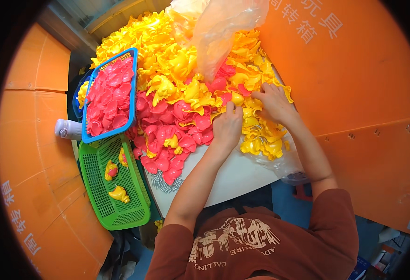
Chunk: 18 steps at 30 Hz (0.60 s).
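Both hands are at a heap of glossy yellow plastic parts with wavy edges on the table. My left hand is curled closed at the heap's near edge, and what its fingers hold is hidden. Just beyond its fingertips lies a rounded yellow part. To the right, my right hand reaches over the yellow parts, its thumb apart from its stretched fingers. Pink shell-shaped parts are piled left of my left hand. Small metal screws lie at that pile's near edge.
A blue basket full of pink shells stands at the left, above a green basket with a few yellow-and-pink pieces. Beside them is a pale bottle. Clear plastic film covers part of the heap. Orange panels flank the table.
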Tool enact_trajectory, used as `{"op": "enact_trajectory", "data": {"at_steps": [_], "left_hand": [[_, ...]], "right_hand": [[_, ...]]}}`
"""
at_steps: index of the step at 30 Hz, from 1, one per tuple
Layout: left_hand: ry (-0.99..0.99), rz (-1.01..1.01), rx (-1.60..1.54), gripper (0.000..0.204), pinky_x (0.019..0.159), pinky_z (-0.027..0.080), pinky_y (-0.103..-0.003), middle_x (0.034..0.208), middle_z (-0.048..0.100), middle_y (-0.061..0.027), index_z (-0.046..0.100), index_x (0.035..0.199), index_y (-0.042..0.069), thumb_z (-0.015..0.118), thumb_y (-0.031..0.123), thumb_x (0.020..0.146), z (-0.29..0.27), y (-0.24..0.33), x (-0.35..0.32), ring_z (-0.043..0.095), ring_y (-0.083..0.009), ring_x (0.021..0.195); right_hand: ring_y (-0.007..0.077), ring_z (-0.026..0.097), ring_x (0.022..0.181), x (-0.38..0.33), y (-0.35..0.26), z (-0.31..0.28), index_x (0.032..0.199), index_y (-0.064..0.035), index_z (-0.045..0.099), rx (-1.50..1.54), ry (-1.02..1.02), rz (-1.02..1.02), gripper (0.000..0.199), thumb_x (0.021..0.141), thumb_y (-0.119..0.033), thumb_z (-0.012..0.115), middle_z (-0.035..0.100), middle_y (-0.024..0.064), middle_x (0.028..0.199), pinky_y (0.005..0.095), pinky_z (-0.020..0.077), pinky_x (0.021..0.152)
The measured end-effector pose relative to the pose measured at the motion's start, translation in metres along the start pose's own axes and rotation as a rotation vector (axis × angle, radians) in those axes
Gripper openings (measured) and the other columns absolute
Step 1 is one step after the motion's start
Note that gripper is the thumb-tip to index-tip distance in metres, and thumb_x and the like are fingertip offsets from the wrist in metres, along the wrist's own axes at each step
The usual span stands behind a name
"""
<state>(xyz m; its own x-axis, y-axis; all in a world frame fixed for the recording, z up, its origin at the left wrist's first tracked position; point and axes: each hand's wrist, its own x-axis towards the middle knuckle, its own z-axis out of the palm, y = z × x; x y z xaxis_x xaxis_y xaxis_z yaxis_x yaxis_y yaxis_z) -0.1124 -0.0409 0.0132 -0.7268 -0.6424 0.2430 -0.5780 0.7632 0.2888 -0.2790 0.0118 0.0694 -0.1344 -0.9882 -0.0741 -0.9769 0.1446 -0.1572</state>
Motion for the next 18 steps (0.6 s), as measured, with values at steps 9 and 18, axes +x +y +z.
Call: {"op": "enact_trajectory", "data": {"at_steps": [9, 18], "left_hand": [[0.279, -0.34, -0.947, 0.021, 0.055, 0.051, -0.03, 0.096, 0.061, -0.0131, 0.053, 0.104, 0.001, 0.051, -0.003, 0.084, -0.022, -0.009, -0.029, 0.064, -0.0195, 0.067], [-0.005, -0.795, -2.353, 0.027, 0.078, 0.05, -0.033, 0.109, 0.057, -0.009, 0.047, 0.118, 0.005, 0.04, 0.011, 0.092, -0.056, -0.01, -0.042, 0.057, -0.0214, 0.098]], "right_hand": [[0.0295, 0.05, 0.101, 0.006, 0.003, -0.003, 0.107, -0.0106, 0.058, 0.025, -0.013, -0.14, 0.046, 0.064, -0.011, 0.074, 0.054, 0.0115, 0.1, 0.0379, 0.0362, 0.087], [0.0286, 0.055, 0.096, -0.034, -0.085, -0.003, 0.093, -0.0055, 0.062, 0.295, 0.623, -0.5, 0.031, 0.062, -0.004, 0.068, 0.061, 0.0081, 0.099, 0.0386, 0.0431, 0.08]]}}
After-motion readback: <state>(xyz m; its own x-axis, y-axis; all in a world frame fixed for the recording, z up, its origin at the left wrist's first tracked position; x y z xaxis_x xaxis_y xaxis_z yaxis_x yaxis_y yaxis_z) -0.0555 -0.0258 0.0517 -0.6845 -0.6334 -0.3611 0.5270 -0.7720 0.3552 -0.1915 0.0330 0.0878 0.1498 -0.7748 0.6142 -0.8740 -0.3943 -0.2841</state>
